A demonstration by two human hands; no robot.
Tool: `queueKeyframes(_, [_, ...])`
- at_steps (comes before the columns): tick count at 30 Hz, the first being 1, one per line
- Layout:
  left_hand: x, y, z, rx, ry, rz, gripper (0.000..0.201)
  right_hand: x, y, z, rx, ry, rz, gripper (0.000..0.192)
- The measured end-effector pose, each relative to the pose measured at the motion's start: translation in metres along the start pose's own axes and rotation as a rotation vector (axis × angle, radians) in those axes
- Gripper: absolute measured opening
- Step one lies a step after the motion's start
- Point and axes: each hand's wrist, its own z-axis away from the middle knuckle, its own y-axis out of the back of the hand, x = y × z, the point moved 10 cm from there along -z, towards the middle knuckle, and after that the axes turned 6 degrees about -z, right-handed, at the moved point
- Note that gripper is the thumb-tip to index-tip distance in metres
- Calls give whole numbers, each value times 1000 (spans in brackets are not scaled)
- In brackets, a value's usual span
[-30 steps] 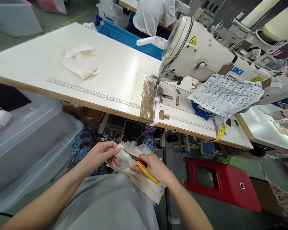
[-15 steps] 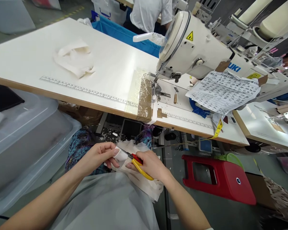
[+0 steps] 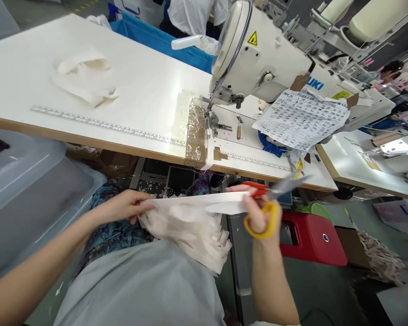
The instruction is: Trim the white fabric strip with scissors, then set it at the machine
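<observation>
i get one view only, from the camera on my head, looking forward and steeply down. closest, at the bottom edge, is my lap, with my left hand (image 3: 124, 207) and my right hand (image 3: 258, 213) a little above it, both near the lens. beyond them the long white worktable with a wood-coloured edge (image 3: 149, 86) runs across the middle, and the white industrial sewing machine (image 3: 258, 59) stands at upper right, farther off.

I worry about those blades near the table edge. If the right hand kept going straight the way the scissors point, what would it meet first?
Probably the yellow tape measure hanging off the table edge: the scissors in the right hand point up and rightward at it. Depth is unclear; they might pass in front.
</observation>
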Motion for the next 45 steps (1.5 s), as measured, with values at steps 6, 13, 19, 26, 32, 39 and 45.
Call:
queueKeyframes(6, [-67,72,0,274,56,-349,11,-13,130,43,264,-36,-195,31])
queueKeyframes(13, [-84,86,19,642,111,-202,28,51,109,159,-210,-543,38,29])
queueKeyframes(19, [25,14,32,520,-354,124,38,105,50,152,-140,-648,225,37])
queueKeyframes(26, [96,-33,42,306,-603,113,43,73,-102,73,-295,-395,-402,52])
queueKeyframes(32, [79,-32,35,339,-581,294,24,54,-128,45,-298,-346,-261,34])
queueKeyframes(39, [44,-53,10,117,-219,735,31,54,-130,29,-372,-338,-53,32])
queueKeyframes(45, [37,-51,11,57,-66,685,39,53,-120,33,-428,-312,-2,35])
